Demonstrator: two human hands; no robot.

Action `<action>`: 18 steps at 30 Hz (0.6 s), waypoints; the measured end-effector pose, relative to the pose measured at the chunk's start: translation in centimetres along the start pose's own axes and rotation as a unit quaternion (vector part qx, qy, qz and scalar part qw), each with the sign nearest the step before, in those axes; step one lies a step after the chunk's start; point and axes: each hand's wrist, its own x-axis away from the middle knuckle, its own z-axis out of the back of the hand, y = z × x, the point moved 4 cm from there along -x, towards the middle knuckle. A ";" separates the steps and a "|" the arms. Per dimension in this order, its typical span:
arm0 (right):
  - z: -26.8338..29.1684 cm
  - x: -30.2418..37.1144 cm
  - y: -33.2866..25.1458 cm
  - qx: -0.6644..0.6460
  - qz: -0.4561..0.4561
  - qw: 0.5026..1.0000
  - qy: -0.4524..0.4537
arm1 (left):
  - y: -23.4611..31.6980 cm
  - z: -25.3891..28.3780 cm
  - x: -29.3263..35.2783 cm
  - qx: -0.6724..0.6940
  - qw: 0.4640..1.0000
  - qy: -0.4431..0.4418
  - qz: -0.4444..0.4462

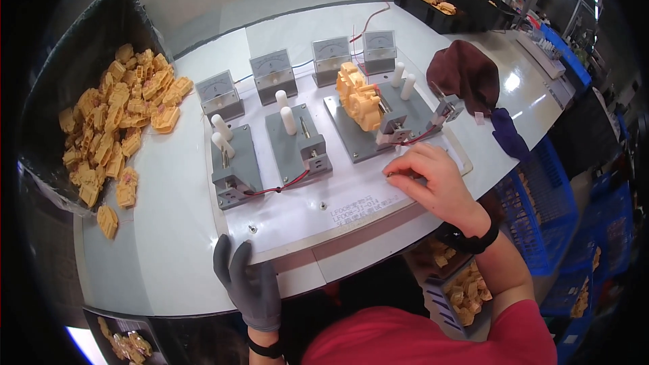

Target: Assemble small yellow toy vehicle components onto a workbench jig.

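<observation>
My right hand (433, 179), bare, is at the front right of a white test board (297, 233), thumb and forefinger pinched on a small metal toggle switch (389, 174), mostly hidden by the fingertips. My left hand (249, 287) wears a grey glove; its fingers are apart and touch the board's front left edge, holding nothing. Beyond the right hand, an orange plastic gear housing (360, 98) stands upright on a grey fixture block (345, 125). Two more toggle switches, a left one (252, 229) and a middle one (323, 205), poke up from the board.
Two grey fixtures with white posts, a left one (236, 155) and a middle one (287, 138), sit beside several analog meters (274, 71). A black bin (47, 88) spills orange parts (125, 111) at left. A dark red cloth (466, 74) lies at right; blue crates (541, 209) stand below.
</observation>
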 end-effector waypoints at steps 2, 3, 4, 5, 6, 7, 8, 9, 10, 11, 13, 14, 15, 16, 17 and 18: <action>0.1 0.0 0.0 0.010 0.010 1.000 0.004 | 0.1 0.1 0.0 -0.009 1.000 -0.001 -0.008; 0.0 0.0 0.0 0.016 0.017 1.000 0.004 | 0.1 0.1 0.0 -0.017 1.000 -0.001 -0.012; 0.0 0.0 0.0 0.023 0.024 0.999 0.004 | 0.2 0.1 0.0 -0.018 1.000 -0.002 -0.015; 0.0 0.1 0.0 0.023 0.024 0.999 0.006 | 0.2 0.1 0.0 -0.010 1.000 -0.003 -0.011; 0.0 0.1 0.0 0.022 0.026 0.999 0.008 | 0.3 0.1 -0.1 -0.003 1.000 -0.004 -0.008; 0.0 0.1 0.0 0.021 0.028 0.999 0.009 | 0.3 0.1 -0.1 -0.004 1.000 -0.004 -0.010; 0.1 0.2 0.1 0.020 0.028 0.999 0.011 | 0.2 0.0 -0.1 -0.004 1.000 -0.002 -0.019; 0.1 0.2 0.1 0.025 0.035 0.999 0.010 | 0.3 0.0 -0.2 -0.003 1.000 -0.001 -0.028; 0.1 0.2 0.1 0.030 0.042 0.999 0.009 | 0.3 0.0 -0.2 -0.004 1.000 -0.001 -0.030; 0.1 0.1 0.1 0.029 0.042 0.999 0.011 | 0.3 0.0 -0.2 0.001 1.000 0.000 -0.028; 0.0 0.1 -0.1 0.026 0.064 0.997 0.021 | 0.3 0.0 -0.1 0.006 1.000 0.002 -0.028; 0.0 0.1 -0.1 0.026 0.064 0.997 0.023 | 0.3 0.0 -0.1 0.007 1.000 0.002 -0.031; 0.0 0.2 0.0 0.026 0.072 0.997 0.025 | 0.3 0.0 -0.1 0.009 0.999 0.002 -0.033; 0.0 0.2 0.0 0.027 0.079 0.996 0.027 | 0.3 0.0 -0.1 0.008 0.999 0.002 -0.034; -0.1 0.2 0.1 0.027 0.080 0.996 0.028 | 0.3 0.0 -0.1 0.007 0.999 0.003 -0.033; -0.1 0.2 0.1 0.026 0.082 0.996 0.030 | 0.3 0.0 -0.1 0.005 1.000 0.004 -0.031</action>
